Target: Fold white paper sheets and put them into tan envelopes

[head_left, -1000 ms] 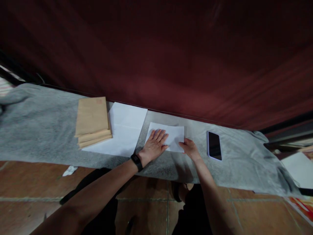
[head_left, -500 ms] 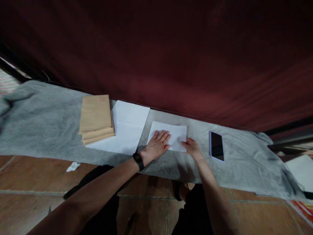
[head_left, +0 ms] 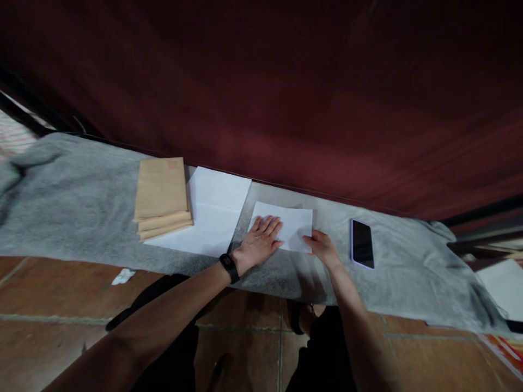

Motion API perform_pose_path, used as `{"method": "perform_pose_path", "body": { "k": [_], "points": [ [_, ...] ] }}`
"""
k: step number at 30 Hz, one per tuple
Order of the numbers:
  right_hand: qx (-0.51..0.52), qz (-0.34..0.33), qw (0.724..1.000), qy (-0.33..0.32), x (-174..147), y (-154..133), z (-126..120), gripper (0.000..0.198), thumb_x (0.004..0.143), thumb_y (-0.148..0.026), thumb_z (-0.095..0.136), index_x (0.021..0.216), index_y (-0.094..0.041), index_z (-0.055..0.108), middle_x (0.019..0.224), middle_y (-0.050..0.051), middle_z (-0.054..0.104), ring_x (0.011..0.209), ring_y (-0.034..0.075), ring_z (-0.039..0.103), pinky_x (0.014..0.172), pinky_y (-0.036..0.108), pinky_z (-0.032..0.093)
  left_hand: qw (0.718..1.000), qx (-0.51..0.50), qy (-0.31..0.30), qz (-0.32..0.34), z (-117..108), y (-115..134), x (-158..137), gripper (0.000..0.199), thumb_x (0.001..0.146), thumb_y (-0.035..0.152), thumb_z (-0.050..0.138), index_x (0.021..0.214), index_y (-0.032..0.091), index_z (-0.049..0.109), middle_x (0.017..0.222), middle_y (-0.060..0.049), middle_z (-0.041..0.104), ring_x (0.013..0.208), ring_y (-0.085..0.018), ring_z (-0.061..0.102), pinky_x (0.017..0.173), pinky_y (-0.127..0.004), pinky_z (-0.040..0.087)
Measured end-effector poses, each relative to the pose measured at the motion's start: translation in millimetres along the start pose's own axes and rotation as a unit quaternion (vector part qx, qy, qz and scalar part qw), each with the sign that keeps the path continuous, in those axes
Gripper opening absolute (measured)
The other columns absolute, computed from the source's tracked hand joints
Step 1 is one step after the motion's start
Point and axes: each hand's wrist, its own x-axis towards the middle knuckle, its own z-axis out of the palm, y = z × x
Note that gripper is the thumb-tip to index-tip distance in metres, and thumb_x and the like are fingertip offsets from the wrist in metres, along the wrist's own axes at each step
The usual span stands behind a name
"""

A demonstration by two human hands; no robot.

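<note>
A white sheet of paper (head_left: 296, 223), apparently folded, lies on the grey cloth in front of me. My left hand (head_left: 259, 239) rests flat on its left part, fingers stretched out and slightly spread. At the sheet's right edge, my right hand (head_left: 322, 246) pinches the paper near the lower corner, thumb on top and the other fingers partly hidden. Left of this sheet is a larger white sheet (head_left: 218, 209) with a crease across it. Several brown envelopes (head_left: 161, 190) are stacked on that sheet's left side.
A smartphone (head_left: 362, 244) in a lilac case lies right of my right hand. The grey cloth (head_left: 93, 201) covers a long, narrow surface against a dark red panel (head_left: 261, 98). Crumpled white tissue (head_left: 123, 276) is on the tiled floor. White paper (head_left: 504, 286) shows at far right.
My left hand has slid very slightly left and down across the paper. The right hand keeps its place at the right edge.
</note>
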Motion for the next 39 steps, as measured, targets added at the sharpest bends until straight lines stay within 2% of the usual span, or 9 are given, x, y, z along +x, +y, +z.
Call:
{"method": "perform_pose_path", "body": {
  "k": [7,11,14,17,20,25,31,35,39],
  "points": [
    [-0.043,0.010,0.998,0.048,-1.8,-9.0,-5.2,0.014,0.085,-0.022,0.057,0.082,-0.019,0.070,0.069,-0.001,0.069,0.061,0.015,0.066,0.050,0.021,0.050,0.998,-0.014,0.031,0.058,6.8,10.3,-1.3,0.060,0.102,0.047,0.037,0.153,0.014,0.035,0.162,-0.013,0.033,0.151,-0.024,0.026,0.123,-0.046,0.022],
    [-0.090,0.001,0.989,0.115,-4.2,-12.7,-3.8,0.017,0.087,-0.020,0.058,0.099,-0.019,0.070,0.083,0.002,0.072,0.076,0.019,0.070,0.067,0.026,0.054,0.997,-0.015,0.052,0.063,11.6,19.9,-0.2,0.061,0.102,0.045,0.038,0.152,0.010,0.036,0.161,-0.015,0.034,0.151,-0.026,0.027,0.123,-0.047,0.023],
    [-0.174,-0.059,0.959,0.214,-8.6,-16.6,6.5,0.032,0.092,-0.021,0.054,0.123,-0.017,0.059,0.104,0.008,0.070,0.092,0.021,0.068,0.080,0.031,0.053,0.997,-0.019,0.060,0.040,13.6,22.5,5.3,0.059,0.102,0.042,0.036,0.151,0.009,0.038,0.159,-0.017,0.037,0.150,-0.027,0.028,0.123,-0.048,0.026],
    [-0.248,-0.146,0.921,0.264,-10.7,-21.1,18.6,0.037,0.094,-0.021,0.052,0.130,-0.015,0.055,0.113,0.013,0.065,0.103,0.025,0.062,0.090,0.037,0.051,0.998,-0.019,0.063,0.012,14.7,18.7,12.8,0.057,0.102,0.039,0.034,0.151,0.009,0.038,0.159,-0.016,0.037,0.150,-0.027,0.028,0.123,-0.048,0.025],
    [-0.269,-0.180,0.906,0.272,-7.1,-22.1,23.2,0.038,0.093,-0.022,0.054,0.130,-0.014,0.057,0.113,0.015,0.063,0.106,0.028,0.057,0.095,0.042,0.048,0.998,-0.013,0.053,0.008,14.9,13.4,17.5,0.060,0.101,0.045,0.038,0.151,0.012,0.040,0.159,-0.015,0.036,0.150,-0.029,0.027,0.123,-0.051,0.023],
    [-0.231,-0.186,0.913,0.281,3.9,-17.2,20.5,0.039,0.097,-0.024,0.050,0.132,-0.010,0.057,0.125,0.018,0.062,0.116,0.028,0.056,0.101,0.044,0.046,0.998,-0.008,0.048,0.043,15.0,12.1,16.3,0.069,0.096,0.057,0.045,0.151,0.015,0.041,0.160,-0.014,0.036,0.151,-0.031,0.026,0.123,-0.055,0.020],
    [-0.258,-0.286,0.906,0.174,4.6,-20.8,49.8,0.049,0.104,-0.031,0.036,0.148,-0.011,0.045,0.153,0.015,0.046,0.143,0.023,0.040,0.116,0.042,0.036,0.998,-0.011,0.062,0.025,17.3,4.9,19.5,0.057,0.102,0.037,0.029,0.149,0.007,0.042,0.157,-0.016,0.040,0.150,-0.026,0.029,0.124,-0.049,0.020],
    [-0.319,-0.271,0.895,0.154,2.9,-20.5,67.2,0.049,0.105,-0.036,0.037,0.148,-0.016,0.046,0.156,0.011,0.043,0.146,0.026,0.037,0.121,0.046,0.028,0.998,-0.006,0.064,-0.007,17.5,-7.0,24.9,0.056,0.100,0.030,0.029,0.150,0.006,0.041,0.157,-0.016,0.040,0.150,-0.026,0.029,0.125,-0.047,0.019],
    [-0.349,-0.249,0.885,0.182,5.2,-15.9,65.6,0.053,0.104,-0.042,0.042,0.152,-0.020,0.042,0.158,0.011,0.039,0.145,0.028,0.037,0.120,0.047,0.028,0.997,-0.001,0.069,-0.030,15.9,-17.1,25.8,0.057,0.099,0.030,0.032,0.152,0.008,0.038,0.158,-0.015,0.038,0.150,-0.025,0.028,0.125,-0.047,0.018]
  ]
}}
